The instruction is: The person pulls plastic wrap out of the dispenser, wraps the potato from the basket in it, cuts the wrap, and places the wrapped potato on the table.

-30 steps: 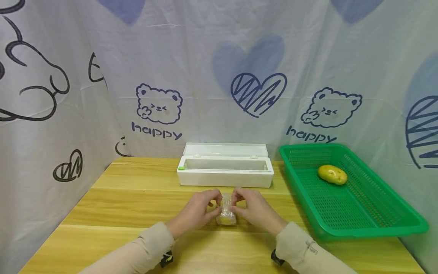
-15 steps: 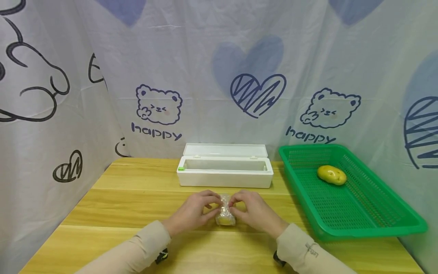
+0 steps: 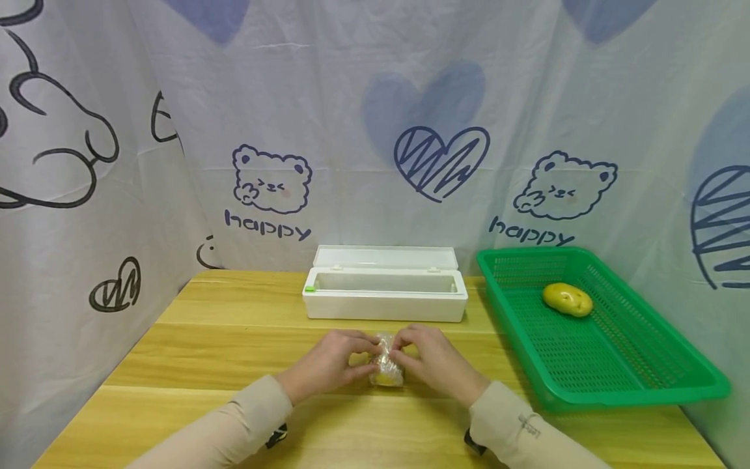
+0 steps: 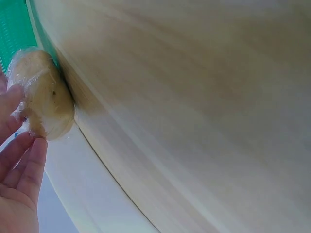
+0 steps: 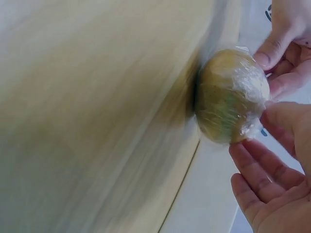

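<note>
A potato point(image 5: 221, 94) in clear plastic wrap point(image 3: 385, 361) lies on the wooden table between the two hands. My left hand point(image 3: 328, 365) is at its left side, thumb and curved fingers on the wrap. From the right, my right hand point(image 3: 436, 361) pinches at the wrap over the top, with thumb and forefinger close together. In the left wrist view, fingertips rest against the underside and side of the wrapped potato point(image 4: 51, 97). The right wrist view has the right hand's fingertips point(image 5: 238, 148) right at its lower edge, and the wrap looks crinkled and shiny.
A long white box point(image 3: 387, 308) with its lid point(image 3: 387, 256) raised stands behind the hands. To the right is a green plastic basket point(image 3: 621, 394) holding an unwrapped potato point(image 3: 567, 299). A printed curtain point(image 3: 351, 130) hangs behind the table point(image 3: 205, 358).
Both hands stay at the wrapped potato, shifting slightly as the fingers work over the wrap. The wrap on top looks more gathered than a second ago. Box and basket stand unchanged.
</note>
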Demonstrator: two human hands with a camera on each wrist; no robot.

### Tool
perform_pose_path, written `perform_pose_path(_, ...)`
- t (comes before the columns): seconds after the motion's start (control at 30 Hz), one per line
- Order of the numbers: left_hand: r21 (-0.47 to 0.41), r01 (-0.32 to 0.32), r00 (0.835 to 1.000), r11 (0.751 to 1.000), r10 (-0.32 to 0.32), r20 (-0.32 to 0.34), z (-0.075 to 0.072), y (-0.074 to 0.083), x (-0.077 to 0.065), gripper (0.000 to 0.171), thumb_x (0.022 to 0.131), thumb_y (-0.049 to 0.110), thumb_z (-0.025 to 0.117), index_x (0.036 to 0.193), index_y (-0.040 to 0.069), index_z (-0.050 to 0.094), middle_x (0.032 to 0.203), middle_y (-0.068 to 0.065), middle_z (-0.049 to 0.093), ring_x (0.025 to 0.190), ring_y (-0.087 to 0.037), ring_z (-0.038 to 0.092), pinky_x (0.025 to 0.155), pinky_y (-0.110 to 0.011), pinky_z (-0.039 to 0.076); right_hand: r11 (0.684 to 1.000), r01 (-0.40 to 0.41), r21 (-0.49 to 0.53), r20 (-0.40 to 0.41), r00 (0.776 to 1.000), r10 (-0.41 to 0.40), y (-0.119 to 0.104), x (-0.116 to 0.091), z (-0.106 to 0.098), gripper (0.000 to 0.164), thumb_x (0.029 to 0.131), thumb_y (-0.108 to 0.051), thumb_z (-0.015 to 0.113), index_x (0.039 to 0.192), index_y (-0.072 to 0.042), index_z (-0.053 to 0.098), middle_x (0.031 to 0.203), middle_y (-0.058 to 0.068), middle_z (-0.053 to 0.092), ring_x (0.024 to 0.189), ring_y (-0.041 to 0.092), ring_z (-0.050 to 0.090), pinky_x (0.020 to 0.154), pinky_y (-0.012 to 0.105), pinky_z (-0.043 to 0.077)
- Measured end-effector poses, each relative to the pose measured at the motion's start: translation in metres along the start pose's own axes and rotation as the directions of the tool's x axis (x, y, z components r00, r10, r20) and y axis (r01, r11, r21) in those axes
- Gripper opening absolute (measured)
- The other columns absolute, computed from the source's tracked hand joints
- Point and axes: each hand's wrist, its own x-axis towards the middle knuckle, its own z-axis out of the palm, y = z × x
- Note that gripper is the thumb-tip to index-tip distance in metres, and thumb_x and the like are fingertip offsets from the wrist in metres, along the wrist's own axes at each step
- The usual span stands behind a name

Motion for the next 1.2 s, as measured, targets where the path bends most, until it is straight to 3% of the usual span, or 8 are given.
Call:
perform_pose_path(0.17, -0.003, -0.006, 1.0, 1.0, 0.006, -0.016, -0.0014, 0.0009, 0.0022, 0.023, 0.092, 0.021, 0.086, 0.111, 0.008, 0.083, 0.119, -0.01, 0.081, 0.109, -0.023, 0.08, 0.098, -0.033, 0.063, 0.999, 0.039, -0.029, -0.03, 0.999, -0.04, -0.002, 0.0001, 0.0023, 0.01, 0.099, -0.01, 0.078, 0.099, -0.016, 0.07, 0.1, -0.001, 0.072, 0.101, 0.021, 0.074, 0.091, 0.044, 0.064)
perform_pose_path(0.3, 0.02, -0.018, 1.0, 1.0, 0.019, -0.018, -0.0014, 0.0004, 0.0032, 0.023, 0.091, 0.022, 0.086, 0.11, 0.008, 0.084, 0.117, -0.009, 0.082, 0.107, -0.023, 0.081, 0.096, -0.031, 0.064, 0.996, 0.046, -0.073, -0.026, 0.999, -0.048, -0.0025, -0.0011, 0.0013, 0.006, 0.098, -0.008, 0.078, 0.098, -0.014, 0.076, 0.1, 0.001, 0.075, 0.099, 0.021, 0.074, 0.089, 0.042, 0.065)
perform_pose_path(0.43, 0.032, -0.028, 1.0, 0.999, 0.028, 0.007, -0.0025, 0.0001, 0.0033, 0.025, 0.092, 0.023, 0.086, 0.112, 0.008, 0.083, 0.119, -0.011, 0.081, 0.108, -0.024, 0.08, 0.096, -0.031, 0.063, 0.995, 0.059, -0.084, 0.031, 0.998, -0.057, -0.0008, -0.003, -0.0019, 0.001, 0.098, -0.013, 0.079, 0.099, -0.012, 0.079, 0.107, 0.004, 0.08, 0.101, 0.021, 0.076, 0.091, 0.04, 0.065)
perform_pose_path(0.63, 0.05, -0.054, 0.998, 0.997, 0.053, 0.035, -0.006, 0.0014, 0.0021, 0.032, 0.09, 0.025, 0.088, 0.116, 0.007, 0.082, 0.122, -0.012, 0.08, 0.109, -0.024, 0.08, 0.097, -0.031, 0.063, 0.998, 0.05, -0.042, 0.116, 0.992, -0.045, 0.0018, -0.0058, -0.0065, 0.016, 0.09, -0.02, 0.088, 0.099, -0.014, 0.077, 0.117, 0.005, 0.078, 0.109, 0.022, 0.073, 0.099, 0.042, 0.063)
perform_pose_path(0.83, 0.045, -0.039, 0.998, 0.998, 0.037, 0.053, -0.0074, 0.0024, 0.0038, 0.031, 0.09, 0.022, 0.088, 0.116, 0.007, 0.082, 0.122, -0.012, 0.08, 0.11, -0.025, 0.079, 0.098, -0.033, 0.063, 0.998, 0.057, -0.005, 0.089, 0.994, -0.057, 0.0054, -0.0042, -0.0062, 0.013, 0.088, -0.014, 0.088, 0.094, -0.014, 0.077, 0.111, 0.005, 0.078, 0.105, 0.022, 0.074, 0.095, 0.042, 0.064)
perform_pose_path(1.2, 0.051, -0.043, 0.997, 0.998, 0.04, 0.061, -0.0077, -0.0009, 0.004, 0.029, 0.091, 0.019, 0.087, 0.117, 0.007, 0.082, 0.121, -0.012, 0.081, 0.108, -0.026, 0.08, 0.096, -0.032, 0.064, 0.998, 0.04, -0.04, 0.059, 0.998, -0.038, 0.0067, -0.0018, -0.0068, 0.005, 0.089, -0.014, 0.087, 0.093, -0.014, 0.083, 0.11, 0.007, 0.08, 0.104, 0.024, 0.077, 0.094, 0.04, 0.065)
